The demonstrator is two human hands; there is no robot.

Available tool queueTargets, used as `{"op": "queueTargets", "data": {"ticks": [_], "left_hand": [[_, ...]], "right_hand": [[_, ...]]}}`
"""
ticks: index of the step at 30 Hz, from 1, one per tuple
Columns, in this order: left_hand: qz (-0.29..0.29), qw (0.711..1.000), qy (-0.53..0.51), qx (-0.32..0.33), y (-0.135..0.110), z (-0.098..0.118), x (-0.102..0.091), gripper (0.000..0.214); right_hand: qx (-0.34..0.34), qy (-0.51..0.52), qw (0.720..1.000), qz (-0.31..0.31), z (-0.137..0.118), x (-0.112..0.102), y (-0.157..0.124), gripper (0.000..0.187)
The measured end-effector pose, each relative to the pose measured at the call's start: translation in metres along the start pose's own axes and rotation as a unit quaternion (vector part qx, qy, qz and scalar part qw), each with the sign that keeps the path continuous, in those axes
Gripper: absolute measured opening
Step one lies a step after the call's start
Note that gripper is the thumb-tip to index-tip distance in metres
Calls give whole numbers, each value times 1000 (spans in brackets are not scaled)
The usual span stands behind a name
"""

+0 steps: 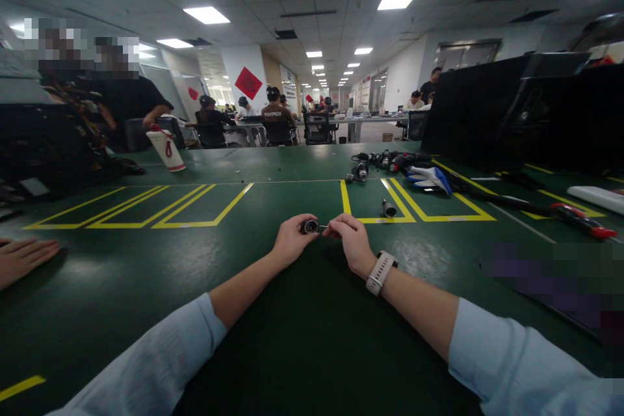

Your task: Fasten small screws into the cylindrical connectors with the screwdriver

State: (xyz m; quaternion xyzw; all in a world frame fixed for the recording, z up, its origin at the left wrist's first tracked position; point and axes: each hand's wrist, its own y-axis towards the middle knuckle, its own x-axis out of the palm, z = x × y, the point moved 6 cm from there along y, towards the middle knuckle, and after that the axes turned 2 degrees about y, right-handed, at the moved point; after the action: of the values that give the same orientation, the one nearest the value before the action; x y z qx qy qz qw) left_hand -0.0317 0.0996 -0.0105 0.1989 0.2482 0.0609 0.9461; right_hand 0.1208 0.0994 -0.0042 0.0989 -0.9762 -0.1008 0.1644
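My left hand (291, 240) is closed around a small round dark part (310, 227), its ringed open end turned towards the right hand. Opposite it, my right hand (353, 242) pinches a thin silvery pin-like piece (324, 227), whose tip points at the round part. I cannot tell whether the tip touches it. Both hands are low over the green table (273, 338). Just beyond the right hand, a dark metal cylindrical part (389, 209) lies inside a yellow tape outline (385, 220).
Cables and metal connectors (385, 160) lie at the back right, beside a white-and-blue glove (429, 179). A red-and-black handled tool (582, 220) rests farther right. A cup (166, 151) stands back left. Another person's hand (26, 260) lies at the left edge.
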Motion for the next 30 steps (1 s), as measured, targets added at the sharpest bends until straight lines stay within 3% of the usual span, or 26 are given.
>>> {"op": "queueTargets", "data": {"ticks": [4, 12, 16, 26, 30], "left_hand": [[-3, 999, 34, 13, 0, -5, 2, 34], [-21, 1000, -17, -3, -1, -4, 5, 39], [-23, 999, -30, -2, 0, -4, 6, 39], [-28, 999, 13, 15, -1, -3, 5, 38], [-19, 998, 41, 31, -1, -1, 3, 38]], "right_hand": [[-7, -21, 1000, -15, -6, 3, 1, 14], [81, 23, 996, 3, -1, -5, 8, 9], [88, 28, 996, 4, 3, -7, 9, 9], [-27, -61, 996, -60, -17, 0, 7, 14], [-135, -230, 960, -88, -32, 6, 2, 17]]}}
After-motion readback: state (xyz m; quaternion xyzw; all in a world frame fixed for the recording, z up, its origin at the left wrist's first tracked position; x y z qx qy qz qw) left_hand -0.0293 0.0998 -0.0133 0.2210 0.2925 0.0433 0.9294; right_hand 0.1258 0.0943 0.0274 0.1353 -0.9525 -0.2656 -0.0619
